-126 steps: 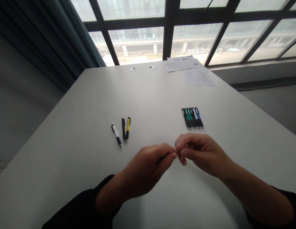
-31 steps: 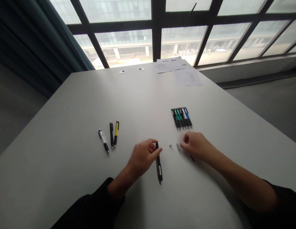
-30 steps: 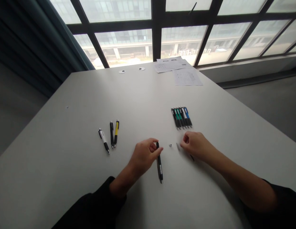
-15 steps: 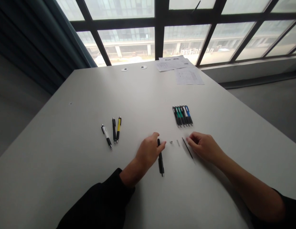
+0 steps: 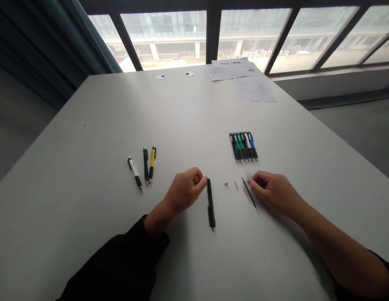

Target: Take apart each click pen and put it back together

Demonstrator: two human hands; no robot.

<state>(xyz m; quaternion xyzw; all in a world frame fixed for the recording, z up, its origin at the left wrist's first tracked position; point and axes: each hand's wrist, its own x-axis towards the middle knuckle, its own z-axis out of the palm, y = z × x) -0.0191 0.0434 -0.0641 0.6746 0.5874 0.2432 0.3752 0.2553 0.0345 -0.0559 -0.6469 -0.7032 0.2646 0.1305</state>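
Note:
A black pen barrel (image 5: 211, 207) with a clip lies on the table, its upper end beside the thumb of my left hand (image 5: 185, 188). That hand is closed, fingers curled, with nothing visible in it. To the right of the barrel lie a small metal tip (image 5: 226, 184), a spring (image 5: 236, 185) and a thin dark ink refill (image 5: 250, 194). My right hand (image 5: 274, 190) rests just right of the refill, fingers curled and thumb against the index finger. I see nothing in its grasp.
Several click pens (image 5: 244, 147) in black, green, white and blue lie in a tight row beyond my right hand. On the left lie a white pen (image 5: 135, 173), a black pen (image 5: 146, 165) and a yellow pen (image 5: 152, 164). Paper sheets (image 5: 255, 89) lie at the far edge.
My left hand has let go of the black pen barrel, drawn slightly left and curled its fingers. My right hand stays beside the refill. The view has tipped downward.

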